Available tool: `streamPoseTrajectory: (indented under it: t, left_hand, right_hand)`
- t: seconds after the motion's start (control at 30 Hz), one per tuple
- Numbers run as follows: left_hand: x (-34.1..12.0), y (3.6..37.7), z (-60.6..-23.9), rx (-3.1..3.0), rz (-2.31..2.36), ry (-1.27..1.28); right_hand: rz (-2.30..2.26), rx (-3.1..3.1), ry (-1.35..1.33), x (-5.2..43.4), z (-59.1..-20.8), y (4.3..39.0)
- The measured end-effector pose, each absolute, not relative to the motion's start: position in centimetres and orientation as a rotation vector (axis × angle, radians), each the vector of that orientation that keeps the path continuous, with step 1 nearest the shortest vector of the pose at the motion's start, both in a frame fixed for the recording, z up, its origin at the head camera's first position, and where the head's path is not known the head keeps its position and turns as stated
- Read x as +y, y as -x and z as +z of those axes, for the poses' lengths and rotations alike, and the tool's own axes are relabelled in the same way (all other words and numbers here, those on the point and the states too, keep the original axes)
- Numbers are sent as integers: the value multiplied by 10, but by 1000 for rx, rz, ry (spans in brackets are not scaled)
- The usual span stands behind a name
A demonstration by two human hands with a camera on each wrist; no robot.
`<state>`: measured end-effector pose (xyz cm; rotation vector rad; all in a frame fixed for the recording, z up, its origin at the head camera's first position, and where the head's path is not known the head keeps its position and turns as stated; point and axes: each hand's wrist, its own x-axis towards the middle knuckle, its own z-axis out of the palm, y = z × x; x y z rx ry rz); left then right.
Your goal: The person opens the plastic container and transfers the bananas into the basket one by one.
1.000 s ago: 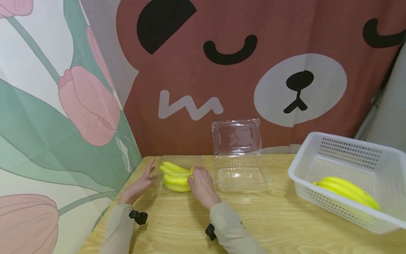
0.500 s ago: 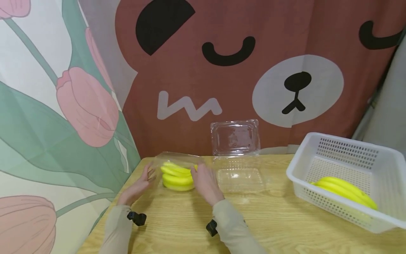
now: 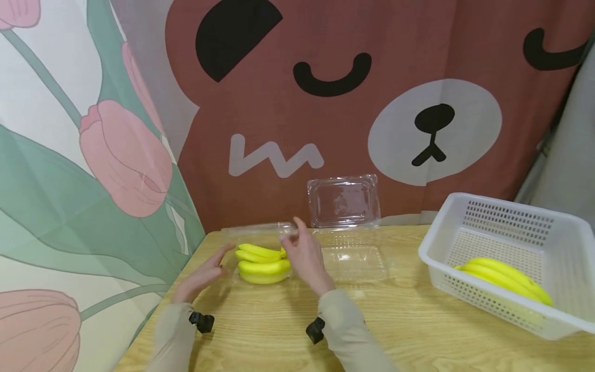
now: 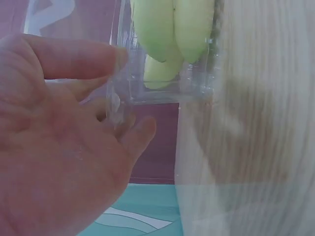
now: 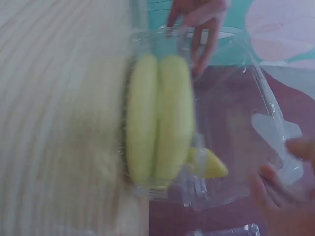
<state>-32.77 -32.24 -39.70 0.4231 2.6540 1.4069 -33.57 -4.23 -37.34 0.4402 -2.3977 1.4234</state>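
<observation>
Right hand [image 3: 304,253] pinching hinged clear plastic lid [image 3: 260,228], raised above yellow banana bunch [image 3: 262,261]; left hand [image 3: 204,274] resting loose-fingered beside the clear box.

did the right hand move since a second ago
Yes. The right hand has risen from the bananas toward the curtain, lifting the clear lid by its edge; the bananas stay put on the table.

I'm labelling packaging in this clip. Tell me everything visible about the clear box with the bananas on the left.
The clear plastic clamshell box is thin, transparent and glossy. It sits on the wooden table near its far left corner. Its hinged lid is raised, pinched at the edge by the right hand. A yellow banana bunch lies in its tray. The left hand touches its left side.
</observation>
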Motion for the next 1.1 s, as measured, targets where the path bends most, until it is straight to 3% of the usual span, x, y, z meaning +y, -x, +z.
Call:
streamPoseTrajectory:
  t: [0.13,0.63,1.1]
  left_hand:
    - [-321,327,-397,2687,1361,-474]
    - [-323,324,-390,2718,1307,-383]
    - [-317,325,-392,2777,1209,-226]
  right_hand:
    - [1379,-2341,-660,-36,-368,338]
    - [1248,-2394,-625,-31,-356,334]
    - [1043,-2515,-817,-51,-364,326]
